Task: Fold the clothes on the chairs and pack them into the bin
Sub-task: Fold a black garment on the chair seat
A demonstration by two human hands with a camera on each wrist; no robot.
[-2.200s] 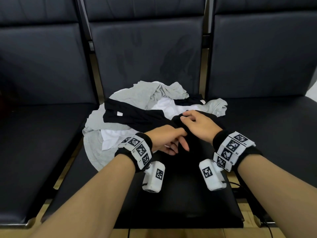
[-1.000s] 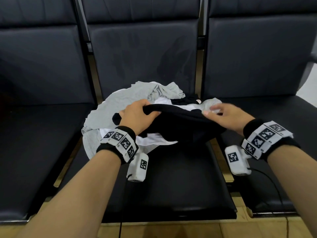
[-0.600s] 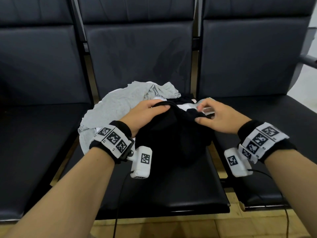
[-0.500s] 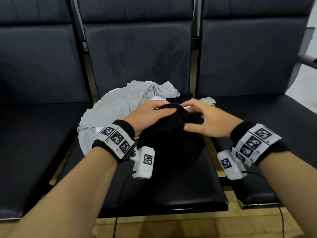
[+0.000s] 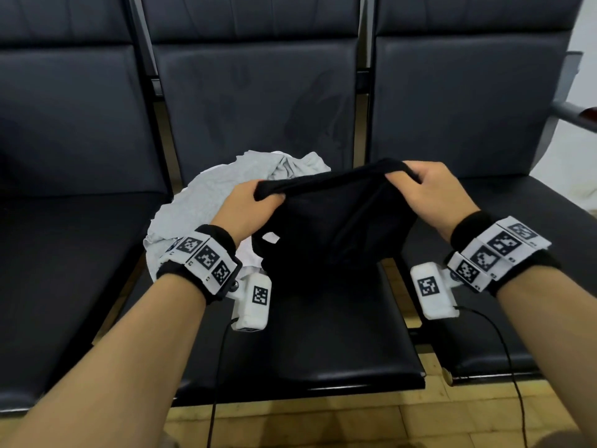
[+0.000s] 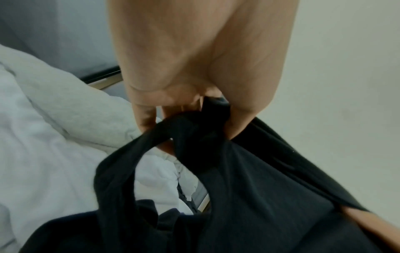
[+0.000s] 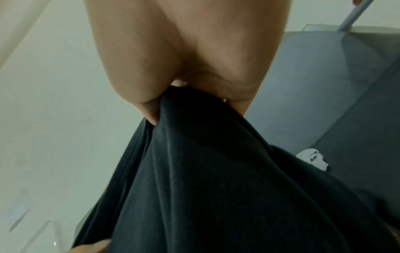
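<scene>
No legible text, brand name, numeral or sign appears in any view. The only printed marks are black-and-white square fiducial patterns on the left wristband (image 5: 206, 257), the right wristband (image 5: 494, 253) and the two white wrist camera housings (image 5: 255, 299) (image 5: 433, 291); these carry no readable characters.

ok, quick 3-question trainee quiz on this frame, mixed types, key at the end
1. True or false: both hands grip the black garment.
2. The grey garment lies on which chair seat? A) left B) middle C) right
3. Fill in: the left hand and right hand hold the black garment by its top ____.

Key: 1 true; 2 B; 3 edge.
</scene>
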